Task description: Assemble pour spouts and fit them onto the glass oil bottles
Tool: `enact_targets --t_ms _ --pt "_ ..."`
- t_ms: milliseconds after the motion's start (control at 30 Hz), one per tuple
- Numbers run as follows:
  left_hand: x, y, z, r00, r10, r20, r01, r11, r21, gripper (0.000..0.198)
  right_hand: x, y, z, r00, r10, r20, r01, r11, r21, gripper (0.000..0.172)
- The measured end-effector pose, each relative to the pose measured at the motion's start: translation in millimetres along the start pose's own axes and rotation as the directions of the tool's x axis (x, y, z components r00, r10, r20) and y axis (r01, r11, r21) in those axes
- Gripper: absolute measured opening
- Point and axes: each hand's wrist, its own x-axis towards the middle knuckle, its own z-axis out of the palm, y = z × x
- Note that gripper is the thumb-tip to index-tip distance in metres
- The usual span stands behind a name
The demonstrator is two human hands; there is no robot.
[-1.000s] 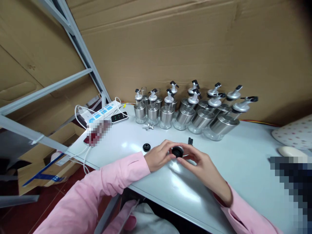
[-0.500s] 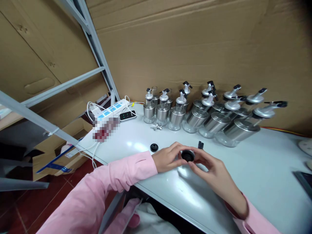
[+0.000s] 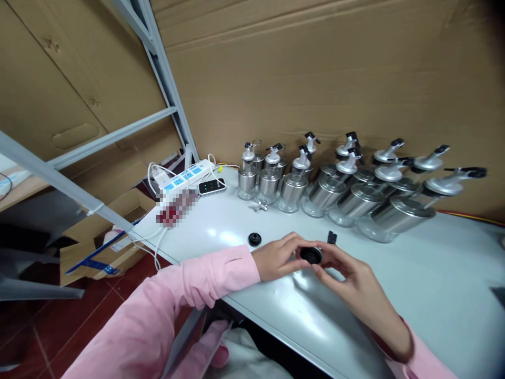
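Note:
A round black cap with a silvery rim [image 3: 311,256] is pinched between my two hands above the tabletop. My left hand [image 3: 279,257] grips its left side with thumb and fingers. From the right, my right hand [image 3: 349,268] curls thumb and fingers around the other side. A separate black ring-shaped stopper [image 3: 254,239] lies on the table to the left of my hands. Just beyond my right fingers is a small black plastic piece [image 3: 332,238]. A small silvery spout part [image 3: 258,206] rests farther back, near the bottles.
Several glass-and-steel bottles with pourer tops [image 3: 294,192] stand in rows along the cardboard wall [image 3: 300,68]. A white power strip [image 3: 189,176] and a black-faced device [image 3: 212,187] lie at the back left. A metal frame [image 3: 169,79] rises beside the table, above a cardboard box [image 3: 90,237].
The view has shifted slightly, so the scene sits a little farther right on the left side. Both hands still hold the cap in nearly the same pose, its dark face tilted slightly differently.

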Motion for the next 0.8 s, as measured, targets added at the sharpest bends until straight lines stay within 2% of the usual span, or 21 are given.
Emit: enact_targets --t_ms 267,467,633,800 --pt "-0.4 0.8 0.5 0.999 -0.033 -0.008 0.033 0.999 -0.005 0.036 1.6 -1.0 0.9 1.000 0.000 0.021 0.000 1.000 -0.014 0.031" --pt "-1.2 -0.8 1.2 1.000 -0.003 -0.024 0.002 0.999 -0.039 0.033 1.7 -1.9 1.2 1.000 -0.025 0.010 0.026 0.998 -0.052 0.029" --pt "-0.8 1.2 1.5 0.998 -0.066 0.001 0.066 0.996 -0.058 0.029 0.6 -1.5 1.6 0.999 -0.035 0.009 0.035 0.997 -0.073 0.026" --pt "-0.1 -0.9 2.2 0.999 -0.044 -0.017 0.043 0.996 -0.074 0.029 -1.4 0.7 1.1 1.000 -0.019 0.013 0.019 0.998 -0.063 0.027"
